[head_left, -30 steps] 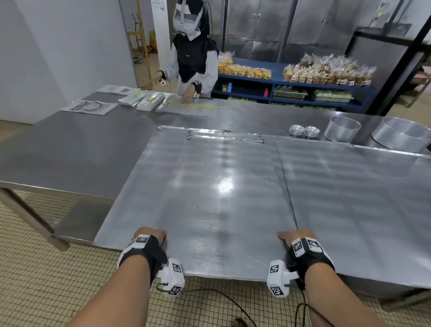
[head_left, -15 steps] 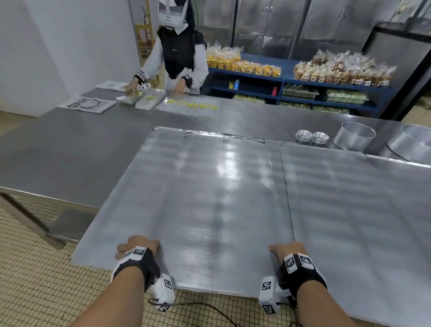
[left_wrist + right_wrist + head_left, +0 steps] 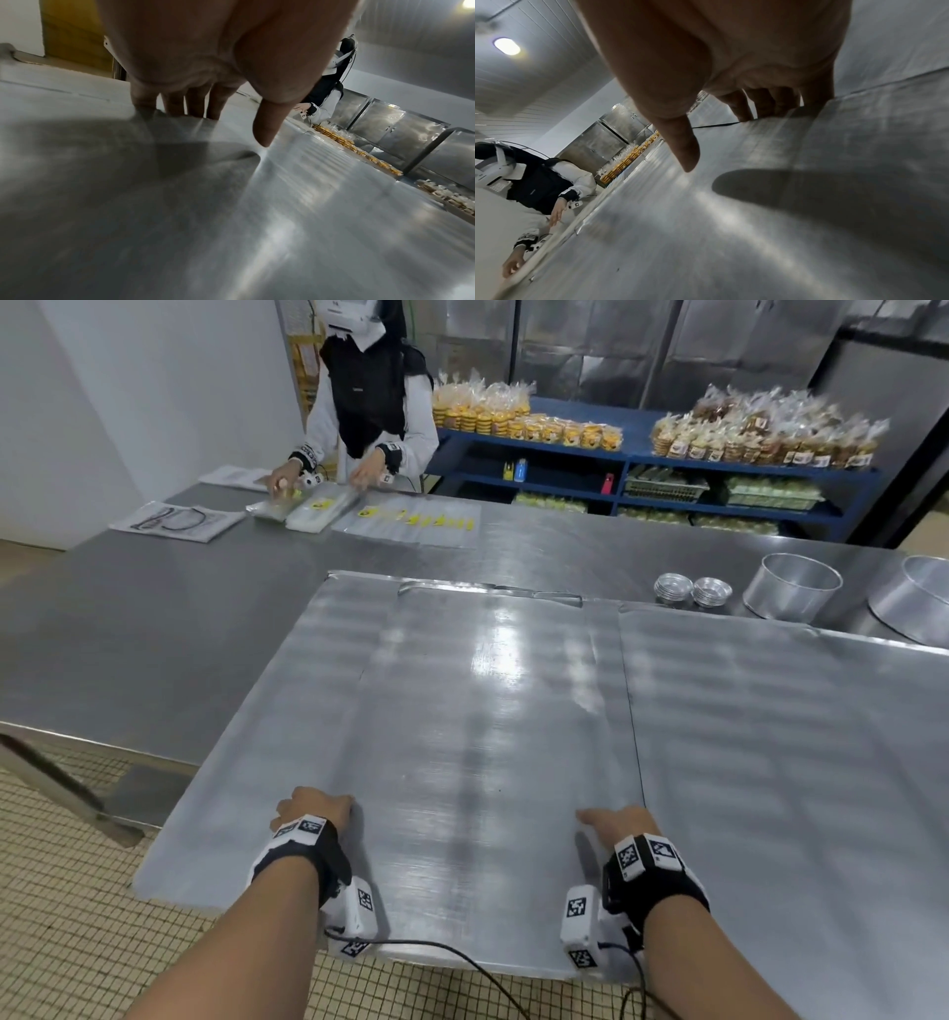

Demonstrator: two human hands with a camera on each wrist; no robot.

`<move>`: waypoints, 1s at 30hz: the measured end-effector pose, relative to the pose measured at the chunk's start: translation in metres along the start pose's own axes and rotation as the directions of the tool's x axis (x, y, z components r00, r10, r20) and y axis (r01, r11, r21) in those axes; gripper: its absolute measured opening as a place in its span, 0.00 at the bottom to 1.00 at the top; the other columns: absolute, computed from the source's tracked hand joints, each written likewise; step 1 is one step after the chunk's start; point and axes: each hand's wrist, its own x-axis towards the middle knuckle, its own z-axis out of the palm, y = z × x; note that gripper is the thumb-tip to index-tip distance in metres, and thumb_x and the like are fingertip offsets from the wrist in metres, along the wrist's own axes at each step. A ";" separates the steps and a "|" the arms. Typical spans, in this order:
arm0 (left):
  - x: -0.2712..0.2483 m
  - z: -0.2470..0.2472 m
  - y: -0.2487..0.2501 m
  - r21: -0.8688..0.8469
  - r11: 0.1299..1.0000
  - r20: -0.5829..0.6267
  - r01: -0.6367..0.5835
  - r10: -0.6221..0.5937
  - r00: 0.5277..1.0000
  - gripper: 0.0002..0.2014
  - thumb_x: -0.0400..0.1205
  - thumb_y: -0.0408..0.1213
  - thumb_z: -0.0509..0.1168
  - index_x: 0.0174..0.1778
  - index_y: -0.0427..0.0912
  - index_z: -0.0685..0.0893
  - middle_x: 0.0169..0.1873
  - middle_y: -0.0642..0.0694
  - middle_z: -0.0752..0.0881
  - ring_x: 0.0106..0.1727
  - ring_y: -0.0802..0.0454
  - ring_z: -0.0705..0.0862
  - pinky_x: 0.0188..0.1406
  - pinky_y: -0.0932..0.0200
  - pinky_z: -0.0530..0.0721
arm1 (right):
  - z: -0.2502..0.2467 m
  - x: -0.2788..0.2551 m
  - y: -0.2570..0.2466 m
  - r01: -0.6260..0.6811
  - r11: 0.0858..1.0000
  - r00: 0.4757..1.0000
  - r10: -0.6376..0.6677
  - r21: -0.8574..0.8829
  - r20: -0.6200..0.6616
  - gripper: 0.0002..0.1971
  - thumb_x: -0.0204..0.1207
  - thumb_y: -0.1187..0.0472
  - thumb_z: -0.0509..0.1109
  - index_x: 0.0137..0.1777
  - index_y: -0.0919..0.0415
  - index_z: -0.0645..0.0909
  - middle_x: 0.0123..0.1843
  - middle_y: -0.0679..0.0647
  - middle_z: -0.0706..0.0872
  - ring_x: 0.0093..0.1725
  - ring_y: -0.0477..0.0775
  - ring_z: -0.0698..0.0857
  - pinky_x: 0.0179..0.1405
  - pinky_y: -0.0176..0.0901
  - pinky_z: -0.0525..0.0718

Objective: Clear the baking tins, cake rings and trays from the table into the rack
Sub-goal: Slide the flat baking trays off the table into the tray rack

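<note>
A large flat steel baking tray (image 3: pixel 462 737) lies on the table (image 3: pixel 128 634), its near left corner hanging out over the floor. My left hand (image 3: pixel 316 806) presses its fingertips (image 3: pixel 174 101) down on the tray's near part, thumb lifted. My right hand (image 3: pixel 616 821) sits at the seam with a second tray (image 3: pixel 796 762). Its fingers (image 3: pixel 741 107) hook over the first tray's right edge, with their tips hidden. Two cake rings (image 3: pixel 793 593) (image 3: pixel 919 603) and two stacks of small tins (image 3: pixel 672 590) stand behind the trays.
Another person (image 3: pixel 369 403) works with clear bags at the table's far left. Blue shelves (image 3: pixel 642 459) of packed bakery goods stand behind. Tiled floor (image 3: pixel 77 942) shows below the table's left edge. No rack is in view.
Both hands have moved from the tray's near edge further onto its surface. The tray's near left corner seems to stick out a little further over the floor.
</note>
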 end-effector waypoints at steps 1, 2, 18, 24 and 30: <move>0.008 0.002 0.002 0.011 1.000 0.000 -0.014 0.014 1.000 0.30 0.67 0.54 0.71 0.58 0.36 0.85 0.57 0.33 0.84 0.55 0.31 0.84 0.57 0.43 0.86 | -0.001 0.001 -0.005 0.002 1.000 1.000 -0.002 0.002 0.005 0.31 0.72 0.52 0.80 0.67 0.74 0.80 0.61 0.67 0.86 0.54 0.64 0.84 0.48 0.43 0.76; 0.010 0.002 0.006 0.020 1.000 0.002 -0.022 0.022 1.000 0.29 0.67 0.55 0.71 0.56 0.36 0.86 0.56 0.34 0.85 0.54 0.32 0.84 0.57 0.43 0.86 | -0.002 0.004 -0.009 0.001 1.000 1.000 -0.001 0.017 0.011 0.31 0.73 0.52 0.79 0.68 0.74 0.79 0.64 0.67 0.85 0.56 0.64 0.84 0.49 0.43 0.75; 0.024 -0.007 0.061 -0.091 0.996 0.024 -0.011 0.013 1.000 0.31 0.64 0.58 0.74 0.50 0.33 0.88 0.47 0.33 0.89 0.44 0.33 0.88 0.51 0.41 0.90 | -0.013 0.041 -0.050 -0.061 0.981 0.998 0.054 0.182 0.040 0.20 0.76 0.53 0.75 0.58 0.71 0.82 0.51 0.65 0.84 0.48 0.65 0.83 0.57 0.51 0.81; 0.041 -0.001 0.070 -0.123 0.992 0.064 0.015 -0.007 0.998 0.37 0.55 0.61 0.75 0.52 0.37 0.87 0.53 0.35 0.88 0.48 0.33 0.88 0.54 0.43 0.88 | 0.005 0.035 -0.058 -0.039 0.990 0.999 0.042 0.137 -0.025 0.24 0.74 0.55 0.78 0.66 0.68 0.82 0.62 0.62 0.86 0.62 0.61 0.86 0.51 0.45 0.79; 0.062 -0.005 0.065 -0.178 0.984 0.116 0.032 -0.012 0.993 0.27 0.68 0.49 0.79 0.55 0.33 0.85 0.56 0.33 0.89 0.56 0.32 0.86 0.63 0.43 0.84 | 0.026 0.039 -0.048 -0.111 0.993 0.987 0.107 -0.028 -0.118 0.29 0.60 0.57 0.73 0.64 0.40 0.79 0.59 0.49 0.89 0.56 0.56 0.89 0.51 0.35 0.80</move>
